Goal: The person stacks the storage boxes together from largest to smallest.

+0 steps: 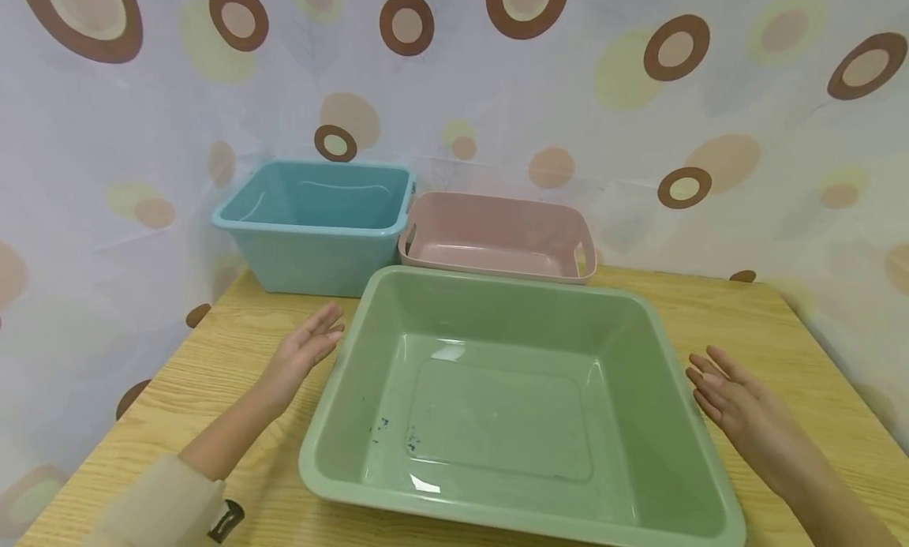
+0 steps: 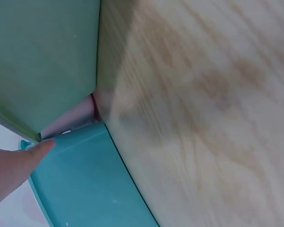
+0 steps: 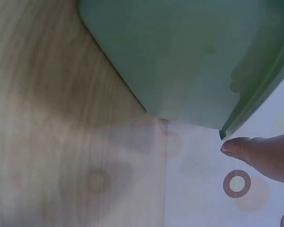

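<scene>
A large green plastic basin point(image 1: 497, 405) stands on the wooden table, with a few small blue specks on its floor. To its left my left hand point(image 1: 301, 354) is held with fingers extended, a little apart from the rim. On the other side my right hand point(image 1: 746, 413) hovers near the right rim, palm facing inward, fingers loosely straight. Neither hand holds anything. In the left wrist view, my thumb point(image 2: 19, 165) shows in front of the blue bin. The right wrist view shows my thumb point(image 3: 260, 153) close to the edge of the green basin point(image 3: 170, 56).
Behind the basin a blue bin point(image 1: 319, 255) stands at the back left. Beside it is a pink basket point(image 1: 490, 223) with handle holes. A patterned cloth point(image 1: 454, 97) hangs behind and around the wooden table point(image 1: 234, 357). A black clip-like piece point(image 1: 227, 522) sits by the left sleeve.
</scene>
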